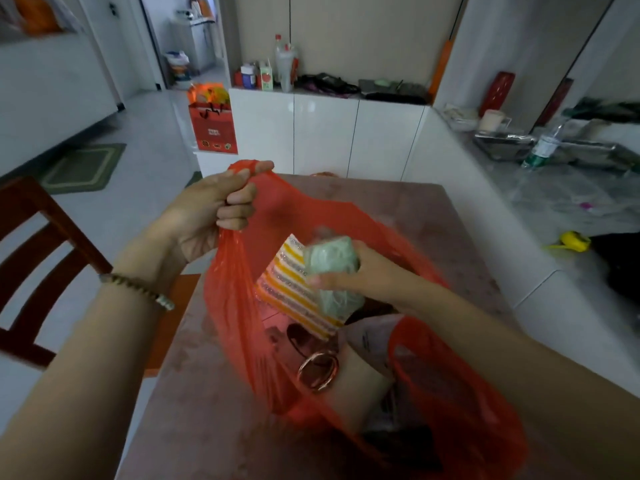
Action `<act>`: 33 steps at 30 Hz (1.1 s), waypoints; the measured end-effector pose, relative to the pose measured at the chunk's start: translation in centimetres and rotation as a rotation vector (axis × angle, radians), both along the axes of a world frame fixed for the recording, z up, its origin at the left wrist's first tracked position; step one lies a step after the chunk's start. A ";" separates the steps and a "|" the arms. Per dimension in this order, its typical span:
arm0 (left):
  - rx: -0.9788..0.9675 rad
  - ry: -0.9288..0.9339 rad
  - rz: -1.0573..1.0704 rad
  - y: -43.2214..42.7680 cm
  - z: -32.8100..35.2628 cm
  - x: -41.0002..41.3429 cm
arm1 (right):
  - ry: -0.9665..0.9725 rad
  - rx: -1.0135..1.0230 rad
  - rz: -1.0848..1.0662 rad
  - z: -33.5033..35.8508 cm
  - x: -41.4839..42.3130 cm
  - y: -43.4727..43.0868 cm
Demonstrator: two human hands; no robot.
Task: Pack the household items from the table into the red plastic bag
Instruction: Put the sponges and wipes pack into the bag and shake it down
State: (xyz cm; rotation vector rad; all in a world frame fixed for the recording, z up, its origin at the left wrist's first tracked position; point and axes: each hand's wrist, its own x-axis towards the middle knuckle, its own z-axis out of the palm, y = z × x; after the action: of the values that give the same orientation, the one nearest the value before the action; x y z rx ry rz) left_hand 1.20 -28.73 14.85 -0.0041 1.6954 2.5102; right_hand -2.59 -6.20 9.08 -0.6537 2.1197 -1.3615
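Pinkish-brown stone makes up the table (207,393), the biggest thing here, running from the bottom of the frame up to the middle. On it sits the red plastic bag (235,306), wide open in the middle of the frame. The left hand (211,209), in the middle left, has its fingers curled tight round one bag handle and lifts it up to hold the mouth open. The right hand (360,271), just right of the middle, reaches into the mouth with its fingers and thumb wrapped round a green packet (329,261). A striped pad (298,296) in yellow, orange and white lies right under the packet. I cannot tell if the hand holds the pad too or if it just leans there. Lower down inside the bag are a pale packet (370,337) and some shiny copper rings (318,370). So I think the packing is well along: some things are in, and the green packet is going in now. The bare table I can see has almost nothing left on it, only a small orange bit (323,174) at the far edge that is too cut off to name. The bag and both arms hide much of the table, so more things may wait there. The dark things (398,441) at the bottom of the bag are too blurry to make out.
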 end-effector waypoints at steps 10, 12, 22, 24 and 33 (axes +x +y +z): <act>-0.137 0.010 0.015 -1.9 -1.4 -4.1 | 0.216 0.189 0.151 1.1 -0.4 1.2; -0.140 0.006 0.003 -2.4 -1.9 -5.0 | 0.190 0.102 0.110 2.3 -1.7 1.8; -0.057 -0.119 0.017 -4.9 -6.3 -11.3 | -0.048 -0.362 -0.136 3.0 -16.8 -0.1; -0.093 -0.182 0.040 -5.1 -7.7 -13.0 | -0.111 -0.291 -0.186 0.7 -21.0 -2.4; -0.006 -0.415 0.074 -7.0 -14.8 -17.4 | -0.591 0.471 -0.175 -15.1 -30.5 -12.8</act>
State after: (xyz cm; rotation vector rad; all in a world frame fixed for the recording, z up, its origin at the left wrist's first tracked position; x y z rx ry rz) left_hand -16.19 -35.73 0.00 -0.5561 1.5528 2.3380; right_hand -33.09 -19.04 -6.02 0.1195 1.9143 -0.9230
